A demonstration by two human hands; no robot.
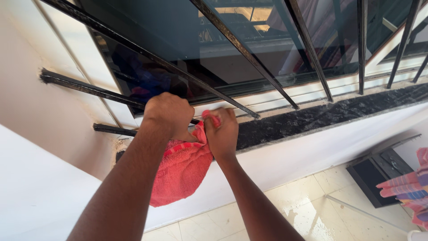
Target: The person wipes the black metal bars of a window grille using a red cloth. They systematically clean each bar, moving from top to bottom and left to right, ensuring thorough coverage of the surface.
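Figure: two hands working a cloth at a barred window, seen from the head camera. I am looking down at both hands meeting at the lowest black bar (111, 130) of the window grille, which I am taking as the landmark. The left hand (168, 117) is curling into a closed fist right at the bar, its fingers folding over the top edge of a pink towel (183, 172). The right hand (221, 132) is sitting just beside the left, also closing tightly on the same towel, with a pinch of pink cloth showing above its knuckles. I cannot tell whether the towel is wrapping around the bar or only pressing against it, since the hands are hiding that spot. The rest of the towel is hanging down below the bar, in front of the white wall (276, 165). Above the bar, further slanted black bars (232, 38) are crossing in front of the dark window glass (160, 31). To the right of the bar, a dark stone sill (330, 114) is running along the base of the window. Well below the bar, pale floor tiles (312, 201) are showing, and a striped cloth (412, 187) is lying at the far right edge
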